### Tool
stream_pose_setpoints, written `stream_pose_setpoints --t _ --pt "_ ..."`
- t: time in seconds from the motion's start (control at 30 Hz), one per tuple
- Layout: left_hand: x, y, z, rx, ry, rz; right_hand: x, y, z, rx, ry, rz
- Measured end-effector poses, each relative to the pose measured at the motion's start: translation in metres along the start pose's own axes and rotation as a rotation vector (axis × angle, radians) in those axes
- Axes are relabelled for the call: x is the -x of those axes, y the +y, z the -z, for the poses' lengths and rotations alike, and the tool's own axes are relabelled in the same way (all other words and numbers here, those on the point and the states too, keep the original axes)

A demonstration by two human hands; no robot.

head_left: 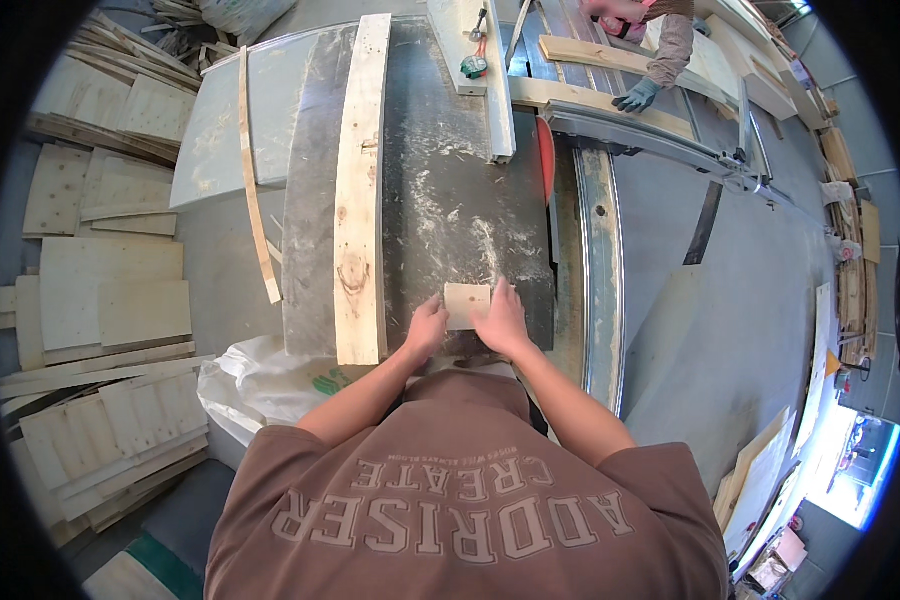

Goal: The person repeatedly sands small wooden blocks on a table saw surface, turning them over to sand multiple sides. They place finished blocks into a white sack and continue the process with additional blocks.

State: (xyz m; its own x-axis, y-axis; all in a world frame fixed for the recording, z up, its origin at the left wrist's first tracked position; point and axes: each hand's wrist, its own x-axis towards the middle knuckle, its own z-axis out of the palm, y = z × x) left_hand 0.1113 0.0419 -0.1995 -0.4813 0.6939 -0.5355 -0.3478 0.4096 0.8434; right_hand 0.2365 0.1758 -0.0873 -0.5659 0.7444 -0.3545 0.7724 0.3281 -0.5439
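A short, pale wood block (467,305) is held between my two hands at the near end of the dark saw table (440,190). My left hand (428,328) grips its left side, fingers curled along the edge. On the block's right side my right hand (503,320) closes, with the thumb at its near corner. The block's underside is hidden, so I cannot tell if it touches the table. To the left of my hands a long knotty plank (358,200) lies lengthwise on the table.
Beyond my right hand stands a red blade guard (546,160) beside the sliding rail (600,260). At the far right a co-worker's gloved hand (638,96) rests by long boards (610,55). Stacked panels (110,290) line the left; a white sack (270,380) sits near my left forearm.
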Motion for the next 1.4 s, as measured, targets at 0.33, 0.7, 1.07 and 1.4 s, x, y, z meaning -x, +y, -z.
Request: stream_pose_setpoints --t 0.33,0.7,1.07,1.4 --pt "0.019 0.044 -0.008 -0.214 -0.139 -0.006 0.006 0.038 -0.034 -0.534 -0.214 -0.089" --pt "0.013 0.095 -0.002 -1.452 -0.197 -0.622 0.001 -0.011 0.006 0.704 -0.115 0.405" --pt "0.005 0.104 -0.011 -1.536 -0.218 -0.602 -0.018 0.021 -0.031 0.739 0.045 0.438" --pt "-0.002 0.09 -0.011 -1.487 -0.2 -0.639 -0.016 0.016 -0.027 0.741 -0.012 0.393"
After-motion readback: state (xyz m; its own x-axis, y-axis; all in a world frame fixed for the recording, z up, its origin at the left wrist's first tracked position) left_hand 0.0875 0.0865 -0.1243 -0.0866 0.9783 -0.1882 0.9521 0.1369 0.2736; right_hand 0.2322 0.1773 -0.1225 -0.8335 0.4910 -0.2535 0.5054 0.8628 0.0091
